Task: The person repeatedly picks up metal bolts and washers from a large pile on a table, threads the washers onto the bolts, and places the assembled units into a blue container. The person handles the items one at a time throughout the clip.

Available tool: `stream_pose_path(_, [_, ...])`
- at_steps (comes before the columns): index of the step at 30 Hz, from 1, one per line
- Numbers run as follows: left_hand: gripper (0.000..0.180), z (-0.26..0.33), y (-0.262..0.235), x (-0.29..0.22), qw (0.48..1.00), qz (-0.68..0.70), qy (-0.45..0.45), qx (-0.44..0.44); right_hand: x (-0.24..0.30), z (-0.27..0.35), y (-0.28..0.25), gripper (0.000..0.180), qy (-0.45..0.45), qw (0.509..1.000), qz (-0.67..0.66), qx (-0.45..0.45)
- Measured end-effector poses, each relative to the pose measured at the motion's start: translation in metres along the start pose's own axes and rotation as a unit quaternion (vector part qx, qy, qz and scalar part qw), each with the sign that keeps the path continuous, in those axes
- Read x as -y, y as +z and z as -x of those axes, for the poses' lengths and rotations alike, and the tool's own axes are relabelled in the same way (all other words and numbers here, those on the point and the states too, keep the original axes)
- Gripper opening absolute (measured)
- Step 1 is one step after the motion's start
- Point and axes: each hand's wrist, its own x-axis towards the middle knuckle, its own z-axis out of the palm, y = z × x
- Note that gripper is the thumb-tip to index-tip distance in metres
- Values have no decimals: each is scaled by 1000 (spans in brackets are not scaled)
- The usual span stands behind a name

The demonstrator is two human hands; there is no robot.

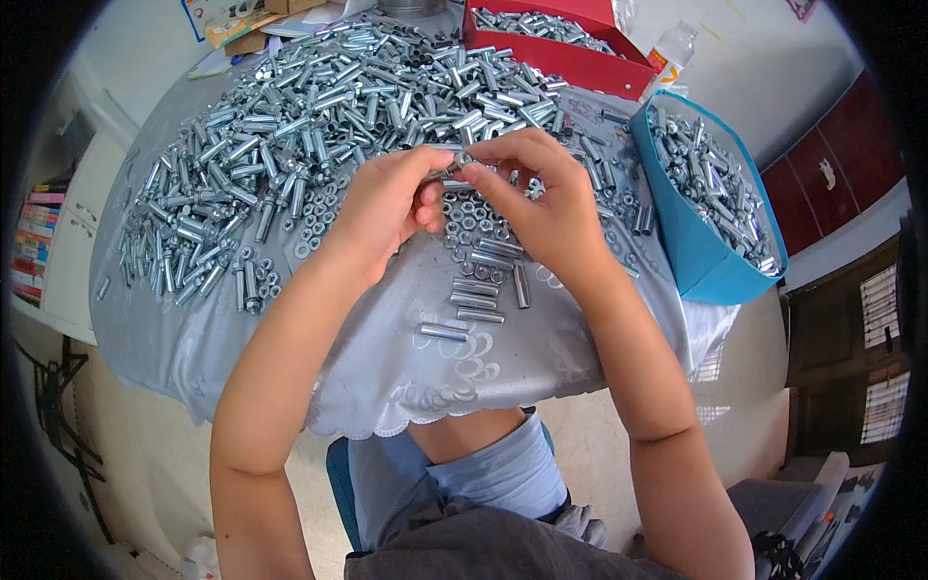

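Left hand (386, 200), right hand (548, 189), small metal part (464, 159) pinched between, mostly hidden

From the person's head, a wide fisheye view faces down and forward over the near edge of the bench (382, 372), close above left grip (387, 198) and right grip (543, 188).

Note the metal piece (444, 175) partly hidden by left hand (385, 198) and right hand (551, 198), and a grey container (412, 7) cut off above.
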Motion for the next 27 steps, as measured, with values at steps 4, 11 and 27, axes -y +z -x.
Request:
stream_pose_path(4, [22,1,1,1,1000,6,7,4,-3,1,1,18,14,1000,-5,11])
stream_pose_path(11, [22,-2,-6,4,1000,-3,14,8,-2,2,1,18,-9,999,-8,46])
stream_pose_path(27, [21,-1,-3,7,982,-121,143,-3,3,5,-7,16,-19,993,8,113])
